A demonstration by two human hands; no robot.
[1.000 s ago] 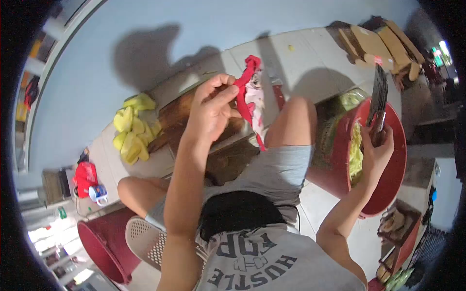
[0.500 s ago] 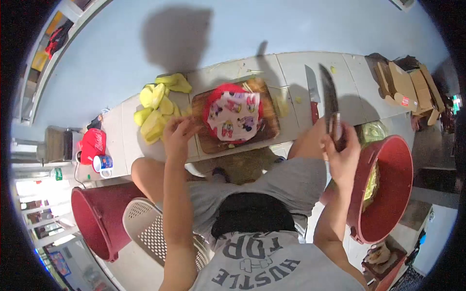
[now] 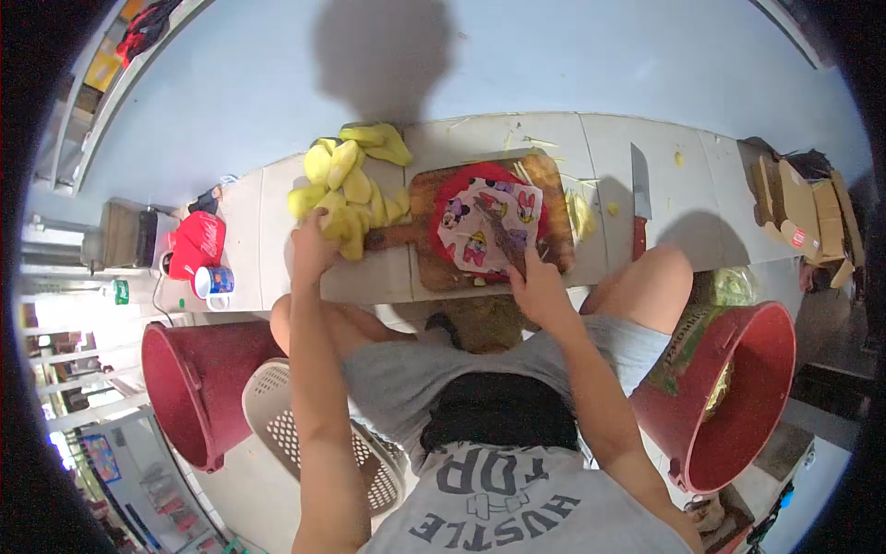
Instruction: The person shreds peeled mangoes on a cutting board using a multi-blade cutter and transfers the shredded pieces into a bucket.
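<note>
My right hand [image 3: 542, 288] is closed round the handle of a large dark-bladed knife [image 3: 503, 235]. The blade lies over a round red pad [image 3: 480, 222] with a white cartoon print, which sits on a wooden cutting board [image 3: 429, 198]. At the left, my left hand [image 3: 316, 247] is at the near edge of a pile of peeled yellow-green fruit pieces [image 3: 357, 185]. Its fingers look apart and touch the pile's edge, though the fingertips are partly hidden. A second knife [image 3: 640, 185] with a red handle lies flat to the right of the board.
Thin shreds and scraps [image 3: 580, 214] lie beside the board on the tiled counter [image 3: 277, 203]. A blue mug [image 3: 215, 283] and red cap [image 3: 196, 243] sit at the left end, cardboard boxes [image 3: 812, 217] at the right. Red buckets [image 3: 221, 369] flank me; the right bucket [image 3: 771, 369] holds shreds.
My right hand has brought the knife from the raised position at the right down over the printed pad. My left hand has moved left to the fruit pile. The camera view has shifted.
</note>
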